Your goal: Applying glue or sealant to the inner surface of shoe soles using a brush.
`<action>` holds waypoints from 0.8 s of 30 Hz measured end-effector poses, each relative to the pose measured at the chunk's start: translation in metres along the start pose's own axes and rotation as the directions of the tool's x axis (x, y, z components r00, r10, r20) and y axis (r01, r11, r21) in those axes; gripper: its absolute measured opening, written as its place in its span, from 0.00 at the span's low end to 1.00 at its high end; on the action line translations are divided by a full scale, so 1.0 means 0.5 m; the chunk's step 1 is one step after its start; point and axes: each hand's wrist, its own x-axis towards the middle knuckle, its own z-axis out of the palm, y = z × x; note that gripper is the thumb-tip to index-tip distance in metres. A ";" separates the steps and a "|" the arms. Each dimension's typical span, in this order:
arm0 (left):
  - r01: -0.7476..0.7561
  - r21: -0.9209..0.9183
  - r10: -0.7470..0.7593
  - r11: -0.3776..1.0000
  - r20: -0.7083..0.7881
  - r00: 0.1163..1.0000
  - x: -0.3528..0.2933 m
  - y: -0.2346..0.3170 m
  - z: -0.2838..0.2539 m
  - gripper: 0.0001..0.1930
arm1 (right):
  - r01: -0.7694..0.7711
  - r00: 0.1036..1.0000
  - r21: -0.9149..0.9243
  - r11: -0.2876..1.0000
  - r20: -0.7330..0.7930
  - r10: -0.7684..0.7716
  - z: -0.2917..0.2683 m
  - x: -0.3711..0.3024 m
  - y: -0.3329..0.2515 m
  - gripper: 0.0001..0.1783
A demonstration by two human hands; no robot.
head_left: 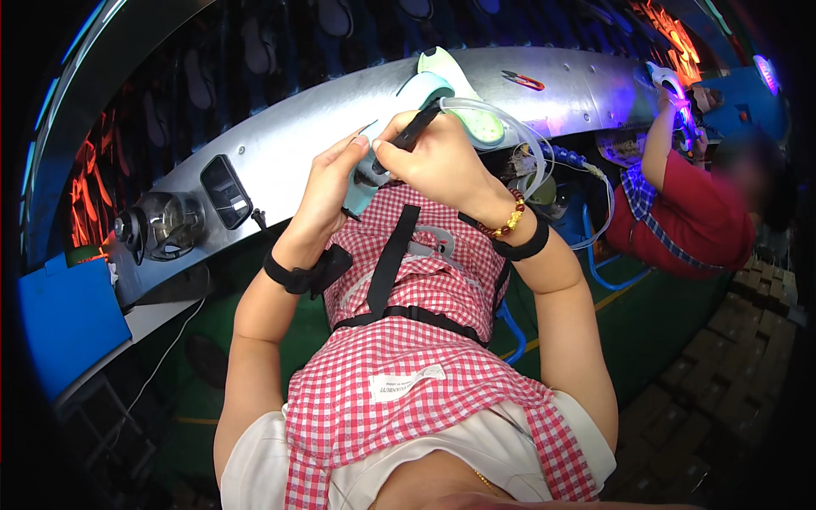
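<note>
My right hand [446,161] is closed round a black pen-shaped tool [416,126], with clear hoses [489,105] running off to the right near its upper end. Close beside it, my left hand [327,183] pinches a light blue slipper-like piece [360,199] over my lap. The fingers and the tool hide much of that piece, so its full shape cannot be made out. Just beyond my hands, a pale yellow-green slipper [450,75] with a light blue strap [422,87] lies on the metal table [293,119].
Red-handled thread snips [523,81] lie farther right. At left are a phone-like device [225,191] and a glass pot [170,225]. A co-worker in red [684,212] sits at right. Soles hang on a rack [255,47] behind the table. Blue stool legs [510,331] stand near my right elbow.
</note>
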 end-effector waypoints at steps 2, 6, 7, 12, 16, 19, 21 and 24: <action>-0.021 0.003 0.021 1.000 0.004 1.000 0.000 -0.001 0.000 0.15 | -0.014 1.000 -0.059 0.998 -0.004 0.014 0.002 0.003 0.007 0.05; -0.073 0.077 0.080 0.994 -0.094 0.992 -0.011 0.000 -0.004 0.17 | 0.194 0.918 -0.492 0.849 -0.213 -0.333 -0.022 0.034 0.037 0.06; -0.081 0.079 0.088 0.994 -0.090 0.992 -0.012 0.002 -0.006 0.17 | -0.011 0.960 -0.199 0.980 -0.276 -0.046 -0.035 0.025 0.043 0.06; 0.048 -0.339 -0.031 0.939 0.057 0.998 -0.014 0.009 -0.017 0.21 | 0.072 0.962 0.066 0.995 -0.268 -0.052 -0.068 0.010 0.063 0.07; 0.128 -0.489 -0.079 0.863 0.121 0.990 -0.007 0.011 -0.015 0.23 | 0.007 0.982 0.444 0.896 -0.174 0.078 -0.077 0.002 0.074 0.08; 0.132 -0.546 -0.049 0.828 0.164 0.985 -0.005 0.009 -0.006 0.23 | 0.018 0.975 0.365 0.931 -0.212 0.065 -0.078 0.010 0.097 0.10; 0.132 -0.531 -0.065 0.837 0.143 0.988 -0.005 0.007 0.000 0.23 | 0.024 0.957 0.329 0.944 -0.282 0.074 -0.080 0.023 0.116 0.11; 0.147 -0.533 -0.073 0.833 0.158 0.985 -0.003 0.003 0.005 0.24 | 0.079 0.924 0.230 0.970 -0.383 0.015 -0.074 0.049 0.139 0.08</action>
